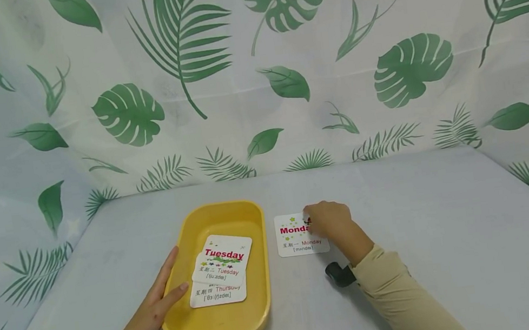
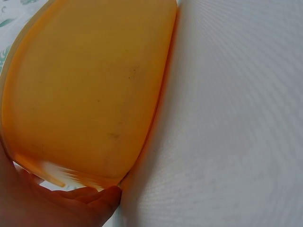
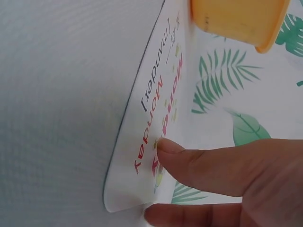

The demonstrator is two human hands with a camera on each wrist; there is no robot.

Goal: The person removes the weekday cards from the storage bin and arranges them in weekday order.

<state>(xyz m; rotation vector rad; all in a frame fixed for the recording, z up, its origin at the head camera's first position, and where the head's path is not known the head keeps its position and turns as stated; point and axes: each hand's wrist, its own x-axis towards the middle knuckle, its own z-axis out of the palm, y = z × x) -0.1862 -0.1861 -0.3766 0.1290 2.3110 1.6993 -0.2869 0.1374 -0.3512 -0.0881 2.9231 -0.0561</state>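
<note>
A yellow plastic basin (image 1: 216, 322) stands on the table, left of centre. My left hand (image 1: 155, 304) holds its left side, thumb over the rim and fingers along the outer wall; the left wrist view shows the hand (image 2: 71, 203) against the basin's wall (image 2: 94, 94). In the basin a Tuesday word card (image 1: 226, 255) partly covers a Thursday card (image 1: 218, 297). Right of the basin lies a white Monday card (image 1: 295, 240). Its right edge is pinched by my right hand (image 1: 332, 220); in the right wrist view the thumb (image 3: 199, 165) is on the printed face and a fingertip is at the edge.
A pale cloth covers the table (image 1: 422, 212). Behind it hangs a white curtain (image 1: 335, 97) with green leaf prints, which also closes in the left and right sides. A black wrist camera (image 1: 339, 274) sits under the right forearm, near the tabletop.
</note>
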